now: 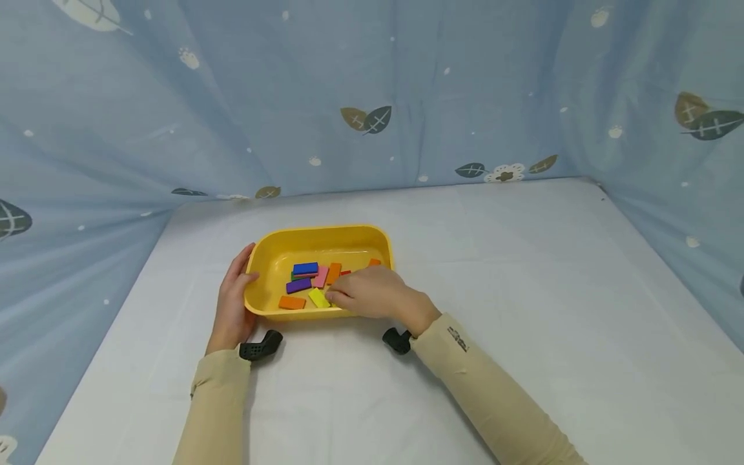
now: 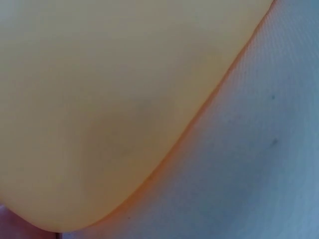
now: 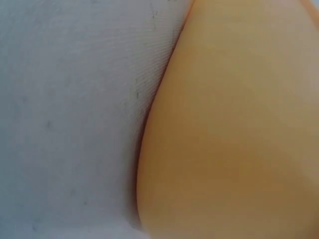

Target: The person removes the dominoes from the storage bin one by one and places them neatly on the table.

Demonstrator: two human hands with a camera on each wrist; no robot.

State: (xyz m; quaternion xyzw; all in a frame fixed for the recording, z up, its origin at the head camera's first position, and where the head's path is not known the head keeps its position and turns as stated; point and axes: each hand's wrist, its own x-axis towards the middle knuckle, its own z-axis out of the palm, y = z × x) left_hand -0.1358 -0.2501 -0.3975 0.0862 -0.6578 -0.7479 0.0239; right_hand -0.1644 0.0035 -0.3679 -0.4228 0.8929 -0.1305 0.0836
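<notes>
Here, a yellow tray (image 1: 318, 237) stands on the white counter (image 1: 523, 290), with coloured blocks (image 1: 299, 285) lying inside it. The left hand (image 1: 235, 294) grips its left end, the thumb over the rim. The right hand (image 1: 374, 292) bends over the right front part of the tray, beside a yellow block (image 1: 318, 297); its fingertips are hidden, so I cannot tell how wide they are spread or whether they hold something.

left hand (image 1: 234, 300): thumb (image 1: 251, 277) inward; right hand (image 1: 372, 292): palm-down, angled left
</notes>
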